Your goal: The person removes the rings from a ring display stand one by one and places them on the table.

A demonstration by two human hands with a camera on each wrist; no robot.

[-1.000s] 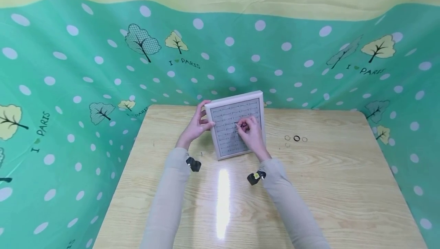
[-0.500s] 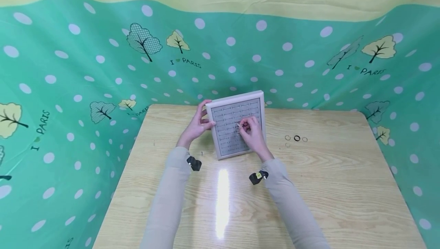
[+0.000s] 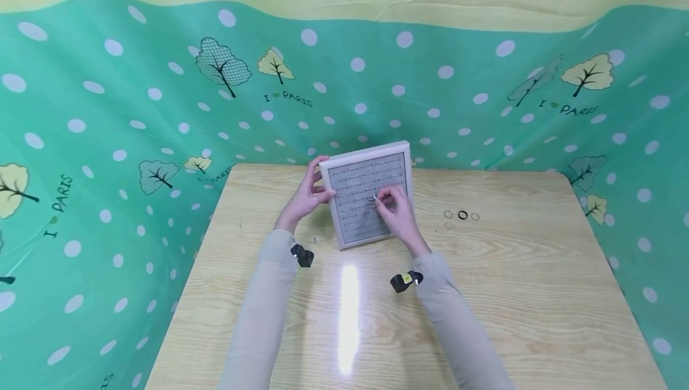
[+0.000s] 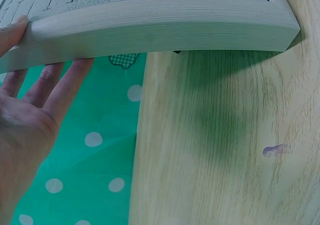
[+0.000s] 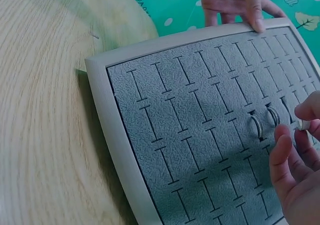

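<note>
A grey ring display board (image 3: 366, 152) with a pale frame and rows of slits stands tilted near the back of the table. My left hand (image 3: 307, 200) holds its left edge, thumb on the front rim and fingers behind, as the left wrist view also shows at the board's side (image 4: 165, 35). In front of the padding is my right hand (image 3: 398, 212), thumb and finger pinching a small silvery ring (image 5: 302, 125), mostly hidden by the fingertips. Just beside them, one silvery ring (image 5: 257, 127) and another silvery ring (image 5: 273, 115) sit upright in neighbouring slits.
Right of the board, a black ring (image 3: 463, 215) lies on the wooden table (image 3: 527, 282) among several thin pale rings (image 3: 475, 217). A tiny object (image 3: 315, 240) lies left of the board. A green dotted curtain (image 3: 344, 91) hangs behind the table.
My right hand has shifted slightly right and down over the padding, still pinching the ring. The left hand keeps its hold and the board stays in place.
</note>
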